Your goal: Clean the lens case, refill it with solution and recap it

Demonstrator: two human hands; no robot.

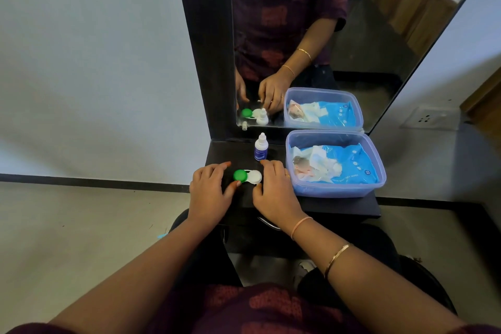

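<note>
Here's the plastic lens case [248, 176], one cap green and one white, lying flat on the black shelf [339, 206] between both hands. The left hand [208, 190] is relaxed, thumb tip touching the green cap. The right hand [275, 192] is loosely bent, thumb at the white cap, gripping nothing. A small white solution bottle [261, 147] stands upright just behind.

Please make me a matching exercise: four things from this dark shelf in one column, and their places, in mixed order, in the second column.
1 green cap
2 white cap
3 solution bottle
4 wipes pack

a upright behind the lens case
b in the plastic box
c on the case, by the left hand
d on the case, by the right hand

Pairs: 1-c, 2-d, 3-a, 4-b
</note>
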